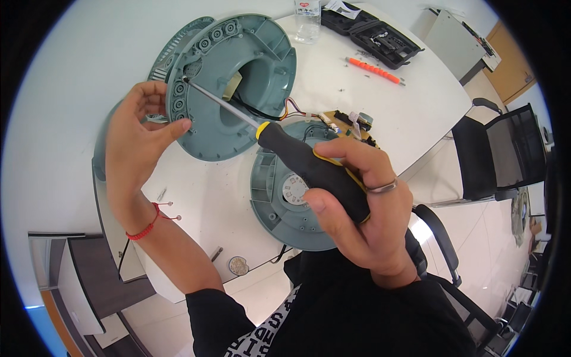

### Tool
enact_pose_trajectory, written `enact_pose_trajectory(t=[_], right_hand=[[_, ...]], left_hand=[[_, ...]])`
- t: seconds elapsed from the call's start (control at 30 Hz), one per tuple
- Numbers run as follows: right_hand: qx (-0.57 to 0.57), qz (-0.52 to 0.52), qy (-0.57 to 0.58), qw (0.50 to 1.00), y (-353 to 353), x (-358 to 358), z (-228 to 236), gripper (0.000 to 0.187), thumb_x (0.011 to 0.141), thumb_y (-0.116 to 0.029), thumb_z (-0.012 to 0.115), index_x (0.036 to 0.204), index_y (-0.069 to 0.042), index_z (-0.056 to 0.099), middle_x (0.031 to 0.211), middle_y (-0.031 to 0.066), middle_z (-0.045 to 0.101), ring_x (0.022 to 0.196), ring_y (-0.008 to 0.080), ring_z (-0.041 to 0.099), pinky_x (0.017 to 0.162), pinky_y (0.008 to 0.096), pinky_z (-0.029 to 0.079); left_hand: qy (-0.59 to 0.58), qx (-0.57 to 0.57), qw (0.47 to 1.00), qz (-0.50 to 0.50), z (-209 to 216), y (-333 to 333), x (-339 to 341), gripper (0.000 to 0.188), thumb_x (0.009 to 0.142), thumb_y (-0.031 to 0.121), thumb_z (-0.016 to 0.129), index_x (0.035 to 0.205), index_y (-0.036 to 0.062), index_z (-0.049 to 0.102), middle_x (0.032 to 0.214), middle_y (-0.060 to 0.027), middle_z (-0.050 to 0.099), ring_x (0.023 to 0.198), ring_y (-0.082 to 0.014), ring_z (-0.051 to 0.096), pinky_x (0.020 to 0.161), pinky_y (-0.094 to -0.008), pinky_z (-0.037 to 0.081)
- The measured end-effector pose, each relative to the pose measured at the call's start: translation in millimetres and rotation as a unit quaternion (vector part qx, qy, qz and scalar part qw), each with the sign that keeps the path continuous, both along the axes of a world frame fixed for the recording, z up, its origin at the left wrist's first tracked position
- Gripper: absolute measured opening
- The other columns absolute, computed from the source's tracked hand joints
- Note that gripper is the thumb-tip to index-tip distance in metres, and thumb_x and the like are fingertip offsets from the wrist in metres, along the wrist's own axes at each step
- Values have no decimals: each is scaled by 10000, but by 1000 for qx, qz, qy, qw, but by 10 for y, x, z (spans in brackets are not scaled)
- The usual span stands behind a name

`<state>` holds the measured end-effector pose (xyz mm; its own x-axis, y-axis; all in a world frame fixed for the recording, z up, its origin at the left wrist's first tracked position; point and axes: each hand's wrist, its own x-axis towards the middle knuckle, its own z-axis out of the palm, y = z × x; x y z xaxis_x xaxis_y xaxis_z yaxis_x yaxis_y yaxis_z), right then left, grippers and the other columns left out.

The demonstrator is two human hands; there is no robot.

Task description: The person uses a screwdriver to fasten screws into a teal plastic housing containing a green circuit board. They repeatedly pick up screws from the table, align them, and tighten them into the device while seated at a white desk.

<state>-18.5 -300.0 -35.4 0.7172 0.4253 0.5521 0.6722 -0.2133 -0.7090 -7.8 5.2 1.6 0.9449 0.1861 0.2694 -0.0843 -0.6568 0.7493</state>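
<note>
The right hand (375,214) grips the screwdriver (318,163), thumb and index finger curled on opposite sides of the handle, whose butt lies toward the palm. The left hand (132,137) pinches the rim of the upper housing (217,56), thumb on the near face, the other fingers bent behind the edge. A plain metal ring (382,187) is on the right hand; a braided red cord bracelet (143,231) is on the left wrist.

The handle is matte black with yellow trim, contoured; the shaft is straight, round metal. Its tip meets the upper housing near the left edge, in a row of round bosses. The upper housing is a tilted grey-green disc, apparently moulded plastic, ribbed, with a central opening. Multicoloured wires (289,110) run from it toward a circuit board (348,127).

Below it, the lower housing (273,208), also round and grey-green, lies on the smooth white table (196,190) with a pale perforated plate (293,189) at its centre.

At the far side stand a clear bottle (308,27) with a printed red-and-white label, an open black tool case (383,43) and a ridged orange rod (373,70). The black shirt (357,309) bears a strip of block lettering.
</note>
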Motion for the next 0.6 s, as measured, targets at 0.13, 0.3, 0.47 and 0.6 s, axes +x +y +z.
enact_pose_trajectory(t=[0.13,0.3,0.47,0.6], right_hand=[[2,1,-3,1000,4,5,-11,440,885,-148,752,1236,26,552,992,169,698,802,172,691,703,234,518],[1,-4,-1,1000,-7,11,-5,435,884,-137,750,1235,27,552,987,162,695,800,170,688,699,236,517],[0,-1,11,1000,-19,23,-28,425,884,-124,743,1233,21,549,969,157,691,785,155,677,686,232,508],[18,11,14,1000,-7,24,-17,412,889,-117,734,1228,19,542,950,158,693,762,145,671,674,228,501]], left_hand=[[28,-18,999,18,0,36,-16,525,750,-1,835,1208,-24,579,1045,-84,629,921,-143,604,785,-269,552],[40,-85,996,-2,-18,57,6,526,770,8,831,1225,-16,568,1056,-71,628,924,-132,604,816,-260,531],[42,-119,992,-5,-2,20,-20,495,797,-3,806,1227,-1,561,1062,-43,616,922,-113,600,852,-250,506],[47,-120,992,-18,-13,42,-12,462,819,-9,785,1221,5,557,1061,-35,608,921,-105,597,847,-245,501]])
